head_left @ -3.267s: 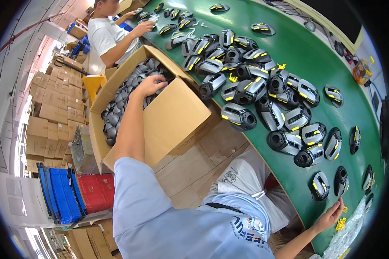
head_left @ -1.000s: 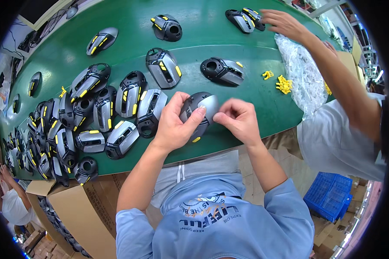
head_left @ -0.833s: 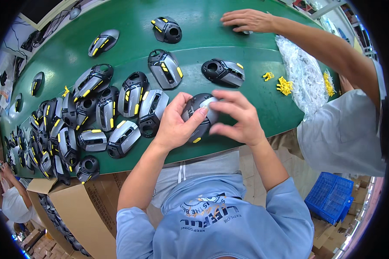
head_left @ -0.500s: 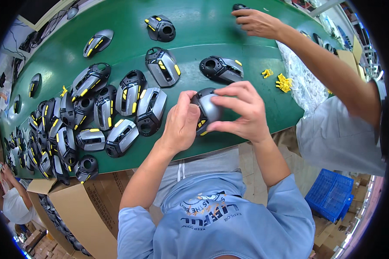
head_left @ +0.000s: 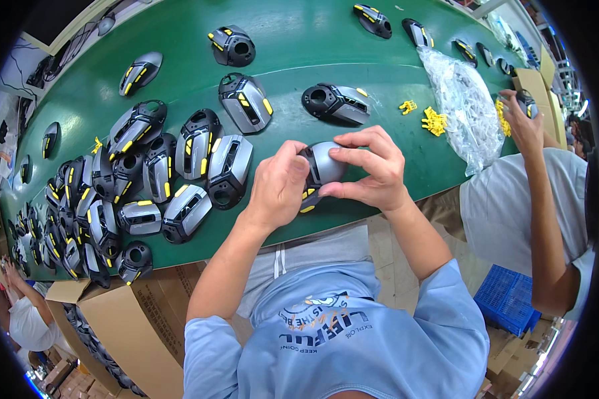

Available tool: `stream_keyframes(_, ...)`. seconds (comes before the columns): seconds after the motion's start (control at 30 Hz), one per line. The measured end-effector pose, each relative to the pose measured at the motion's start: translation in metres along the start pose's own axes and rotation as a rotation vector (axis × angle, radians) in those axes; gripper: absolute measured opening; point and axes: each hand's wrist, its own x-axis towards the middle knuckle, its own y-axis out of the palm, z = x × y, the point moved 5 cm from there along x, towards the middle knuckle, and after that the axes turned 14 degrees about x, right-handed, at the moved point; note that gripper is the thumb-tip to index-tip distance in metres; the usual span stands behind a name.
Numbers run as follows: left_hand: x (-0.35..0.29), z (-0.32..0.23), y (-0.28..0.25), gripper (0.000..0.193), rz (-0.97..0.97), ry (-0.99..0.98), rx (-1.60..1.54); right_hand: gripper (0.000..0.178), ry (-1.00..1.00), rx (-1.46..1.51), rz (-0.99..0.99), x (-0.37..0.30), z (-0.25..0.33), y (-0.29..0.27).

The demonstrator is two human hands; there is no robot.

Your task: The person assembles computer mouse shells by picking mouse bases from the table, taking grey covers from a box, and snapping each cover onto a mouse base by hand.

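A grey-and-black plastic shell with yellow trim [head_left: 326,163] is held between my two hands over the front of the green table. My left hand [head_left: 279,186] wraps its left side, thumb laid along it. My right hand [head_left: 373,166] grips the rounded grey end with fingertips and thumb. The fingers hide much of the shell's left side. Just beyond lies another shell [head_left: 336,104], on its side. To the left, a grey shell [head_left: 229,169] is the closest of a crowded heap.
Many similar shells [head_left: 143,163] cover the left of the green table [head_left: 293,46]. Yellow clips [head_left: 434,122] lie beside a clear plastic bag [head_left: 469,106]. A co-worker's hand [head_left: 518,116] at right holds a shell. Below are an open carton [head_left: 123,326] and a blue crate [head_left: 506,299].
The co-worker's arm has drawn back from the far table to the right, leaving a shell in view there. My hands keep hold of the shell, which has turned slightly.
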Motion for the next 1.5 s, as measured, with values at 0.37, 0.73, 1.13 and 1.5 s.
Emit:
stream_keyframes(0.37, -0.003, 0.008, 0.001, 0.102, 0.039, -0.058, -0.053, 0.054, 0.278, 0.258, 0.073, -0.012, -0.033, 0.007)
stream_keyframes(0.73, -0.009, -0.03, 0.009, 0.083, -0.183, 0.475, 0.461, 0.022, 0.366, 0.482, 0.048, -0.006, -0.01, 0.025)
stream_keyframes(1.13, 0.001, -0.033, 0.015, 0.038, -0.082, 0.395, 0.362, 0.049, 0.58, 0.836, -0.35, -0.022, -0.054, 0.022)
stream_keyframes(1.5, 0.013, -0.052, 0.036, 0.021, -0.261, 0.473, 0.543, 0.069, 0.453, 0.602, -0.528, -0.017, -0.048, 0.014)
